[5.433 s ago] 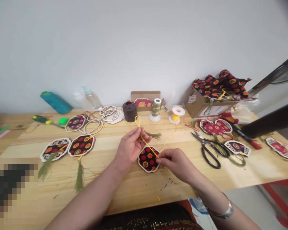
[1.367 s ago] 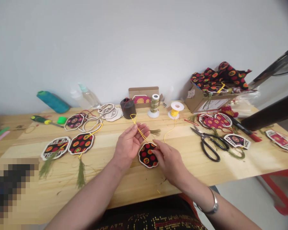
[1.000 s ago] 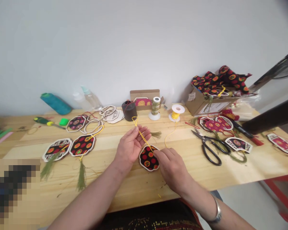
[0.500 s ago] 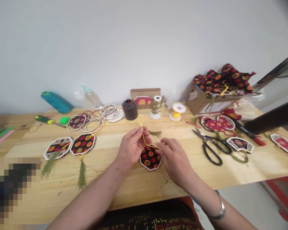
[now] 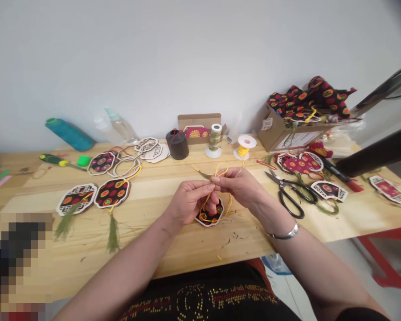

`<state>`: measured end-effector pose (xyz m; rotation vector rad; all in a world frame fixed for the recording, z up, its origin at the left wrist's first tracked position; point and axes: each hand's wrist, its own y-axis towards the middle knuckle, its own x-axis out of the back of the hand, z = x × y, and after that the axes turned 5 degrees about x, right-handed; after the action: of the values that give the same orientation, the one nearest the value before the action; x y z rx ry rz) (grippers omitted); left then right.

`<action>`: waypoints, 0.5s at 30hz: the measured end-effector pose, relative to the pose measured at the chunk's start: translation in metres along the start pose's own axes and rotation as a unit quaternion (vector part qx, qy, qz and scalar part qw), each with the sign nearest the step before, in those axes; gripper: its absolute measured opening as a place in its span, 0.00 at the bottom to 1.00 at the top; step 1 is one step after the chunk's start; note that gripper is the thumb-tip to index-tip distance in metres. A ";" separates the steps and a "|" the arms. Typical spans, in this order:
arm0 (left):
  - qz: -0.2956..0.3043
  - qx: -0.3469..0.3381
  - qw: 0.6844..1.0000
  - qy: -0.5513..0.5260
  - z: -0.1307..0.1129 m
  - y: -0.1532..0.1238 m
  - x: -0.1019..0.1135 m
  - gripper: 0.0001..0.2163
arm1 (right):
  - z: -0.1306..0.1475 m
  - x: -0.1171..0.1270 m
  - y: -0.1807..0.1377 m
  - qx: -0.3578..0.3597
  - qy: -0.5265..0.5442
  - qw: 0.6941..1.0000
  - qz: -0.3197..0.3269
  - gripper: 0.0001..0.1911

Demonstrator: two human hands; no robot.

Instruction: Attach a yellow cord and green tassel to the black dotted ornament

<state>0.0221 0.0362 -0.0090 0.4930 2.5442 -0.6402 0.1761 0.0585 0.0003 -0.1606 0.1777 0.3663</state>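
Observation:
Both hands meet over a patterned ornament (image 5: 211,219) with a pale rim, which lies on the wooden table. My left hand (image 5: 192,199) pinches a yellow cord (image 5: 227,213). My right hand (image 5: 235,185) is closed on the same cord, its fingertips touching the left ones. A loop of the cord hangs across the ornament, and loose strands stick up above the fingers. Just behind the fingertips lies a thin green tassel (image 5: 205,175). The fingers hide part of the ornament and the exact crossing of the cord.
Black-handled scissors (image 5: 292,196) lie right of my hands. Behind stand a yellow cord spool (image 5: 243,150), a green-and-white thread spool (image 5: 215,141) and a black spool (image 5: 178,145). Tasselled ornaments (image 5: 112,194) lie left. A cardboard box (image 5: 280,136) with patterned fabric stands at the back right.
My right hand has moved up and left to meet the left fingertips, drawing the yellow cord into a loop. The view has shifted slightly.

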 end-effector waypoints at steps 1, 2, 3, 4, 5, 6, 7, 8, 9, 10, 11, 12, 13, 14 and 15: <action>0.003 0.008 1.000 -0.003 0.001 0.000 0.000 0.07 | 0.000 0.000 0.000 0.006 -0.004 1.000 -0.002 0.12; 0.007 0.016 1.000 -0.006 0.001 0.000 0.001 0.07 | 0.000 -0.001 0.000 0.012 -0.008 1.000 -0.007 0.12; 0.011 0.023 1.000 -0.009 0.002 0.000 0.001 0.07 | 0.000 0.000 0.000 0.020 -0.013 1.000 -0.017 0.12; 0.017 0.030 0.999 -0.013 0.002 0.001 0.002 0.07 | 0.001 0.000 0.001 0.027 -0.020 0.999 -0.031 0.12; 0.022 0.038 0.999 -0.016 0.003 0.001 0.002 0.07 | 0.001 0.002 0.001 0.034 -0.030 0.998 -0.048 0.11; 0.026 0.047 0.998 -0.020 0.003 0.001 0.002 0.07 | 0.001 0.003 0.002 0.041 -0.040 0.996 -0.067 0.11; 0.029 0.056 0.998 -0.023 0.003 0.001 0.002 0.07 | 0.002 0.006 0.003 0.048 -0.051 0.994 -0.084 0.11; 0.031 0.065 0.997 -0.026 0.003 0.001 0.001 0.07 | 0.002 0.008 0.003 0.054 -0.062 0.992 -0.100 0.11; 0.031 0.073 0.996 -0.028 0.003 0.001 0.001 0.07 | 0.001 0.011 0.004 0.058 -0.070 0.989 -0.112 0.12; 0.029 0.080 0.996 -0.030 0.003 0.001 0.001 0.08 | 0.001 0.014 0.005 0.063 -0.076 0.987 -0.124 0.12; 0.027 0.086 0.995 -0.030 0.003 0.002 0.001 0.08 | 0.001 0.017 0.006 0.068 -0.078 0.986 -0.133 0.12; 0.025 0.091 0.995 -0.028 0.003 0.002 0.001 0.08 | 0.000 0.020 0.007 0.073 -0.077 0.984 -0.141 0.12; 0.024 0.095 0.995 -0.026 0.003 0.002 0.002 0.08 | -0.001 0.023 0.008 0.077 -0.075 0.983 -0.147 0.12; 0.024 0.098 0.995 -0.024 0.003 0.002 0.002 0.08 | -0.002 0.026 0.009 0.079 -0.071 0.983 -0.152 0.12; 0.025 0.100 0.994 -0.021 0.003 0.002 0.002 0.08 | -0.002 0.028 0.009 0.080 -0.068 0.982 -0.157 0.13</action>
<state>0.0225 0.0370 -0.0134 0.6030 2.4317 -0.8835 0.1983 0.0764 -0.0088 -0.0038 0.0438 0.0480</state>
